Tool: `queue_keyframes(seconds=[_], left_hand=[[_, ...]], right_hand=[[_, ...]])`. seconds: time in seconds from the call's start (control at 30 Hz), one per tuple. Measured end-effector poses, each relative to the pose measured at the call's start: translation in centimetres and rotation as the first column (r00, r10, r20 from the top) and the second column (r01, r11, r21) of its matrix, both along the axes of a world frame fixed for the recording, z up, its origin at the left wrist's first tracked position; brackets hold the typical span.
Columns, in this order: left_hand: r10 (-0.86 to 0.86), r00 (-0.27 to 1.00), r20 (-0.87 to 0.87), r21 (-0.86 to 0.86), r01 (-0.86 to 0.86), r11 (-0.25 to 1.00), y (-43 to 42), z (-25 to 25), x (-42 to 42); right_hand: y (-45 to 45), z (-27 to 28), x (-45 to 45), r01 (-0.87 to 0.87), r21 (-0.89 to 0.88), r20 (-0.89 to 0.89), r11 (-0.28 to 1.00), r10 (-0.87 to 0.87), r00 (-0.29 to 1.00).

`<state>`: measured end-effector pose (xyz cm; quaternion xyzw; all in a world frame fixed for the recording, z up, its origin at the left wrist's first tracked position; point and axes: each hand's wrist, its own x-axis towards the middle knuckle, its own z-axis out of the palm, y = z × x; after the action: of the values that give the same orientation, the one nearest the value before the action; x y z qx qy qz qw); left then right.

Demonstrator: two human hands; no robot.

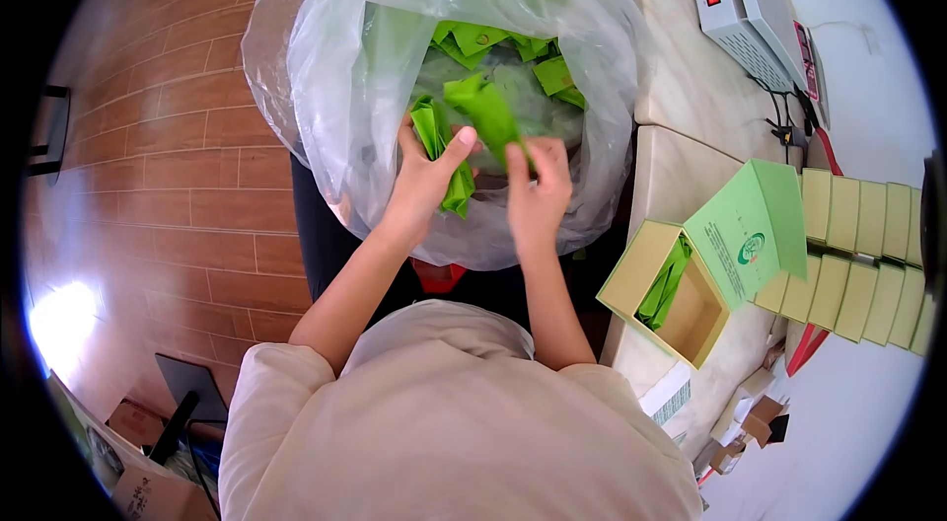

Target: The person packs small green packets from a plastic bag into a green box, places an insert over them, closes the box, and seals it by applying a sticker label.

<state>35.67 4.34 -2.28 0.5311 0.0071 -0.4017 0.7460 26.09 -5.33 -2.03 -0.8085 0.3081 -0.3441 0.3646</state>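
My left hand (426,176) is closed around several green packets (456,193) stacked together, over the mouth of a large clear plastic bag (335,77). Beside it, my right hand (541,187) pinches one green packet (483,107) by its lower end; the packet is slightly blurred. More loose green packets (472,37) lie deeper in the bag. To the right, an open green gift box (702,324) with its lid folded back holds some green packets (665,284) along one side of its tray.
A white machine with a red display (735,13) stands on the marble counter (681,151) at upper right. Closed boxes (858,299) are lined up in rows at the right. Cardboard boxes (158,491) sit on the tiled floor (197,195) at lower left.
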Motion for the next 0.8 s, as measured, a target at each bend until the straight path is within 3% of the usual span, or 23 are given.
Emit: queue_keyframes(seconds=[0.1,0.23,0.3,0.37,0.43,0.5,0.57,0.6,0.63,0.67,0.8], left_hand=[[-0.016,0.997,0.075,-0.081,0.022,0.997,0.3,0.0,-0.1],[-0.065,0.998,0.015,-0.134,0.067,0.989,1.2,0.9,0.3],[-0.067,0.998,-0.004,-0.136,0.066,0.989,1.4,0.4,0.7],[-0.073,0.997,-0.026,-0.145,0.068,0.987,1.3,0.3,0.9],[-0.094,0.994,-0.046,-0.136,0.087,0.987,1.3,0.7,1.0],[-0.116,0.992,-0.047,-0.127,0.109,0.986,1.3,0.8,0.7],[-0.125,0.991,-0.042,-0.110,0.119,0.987,1.6,1.0,0.6],[-0.166,0.982,-0.095,-0.139,0.152,0.978,2.0,1.1,0.4],[-0.207,0.967,-0.148,-0.169,0.181,0.969,2.4,1.2,0.3],[-0.195,0.969,-0.150,-0.161,0.170,0.972,2.8,1.1,0.1],[-0.176,0.961,-0.212,-0.163,0.142,0.976,3.1,0.7,0.0]], right_hand=[[2.7,0.5,-0.1,-0.232,-0.185,0.032,0.955,0.242,0.970],[1.9,1.3,-1.6,-0.340,-0.221,0.055,0.914,0.360,0.931],[0.6,0.1,-3.3,-0.184,0.032,-0.155,0.982,0.187,0.970],[-0.4,0.9,0.1,0.061,0.096,-0.039,0.994,-0.057,0.998],[-3.9,-1.2,2.8,0.131,0.138,-0.094,0.982,-0.119,0.988],[-7.9,-5.3,6.1,0.145,0.016,0.001,0.989,-0.145,0.989],[-12.3,-9.2,9.1,0.287,-0.304,0.009,0.908,-0.298,0.954],[-12.9,-8.4,10.2,0.277,-0.297,0.011,0.914,-0.287,0.958],[-13.2,-6.7,11.4,0.285,0.274,-0.016,0.918,-0.292,0.956],[-13.3,-5.9,12.1,0.223,0.755,-0.053,0.616,-0.282,0.958],[-14.8,-7.2,13.0,0.148,0.847,-0.015,0.510,-0.256,0.967]])
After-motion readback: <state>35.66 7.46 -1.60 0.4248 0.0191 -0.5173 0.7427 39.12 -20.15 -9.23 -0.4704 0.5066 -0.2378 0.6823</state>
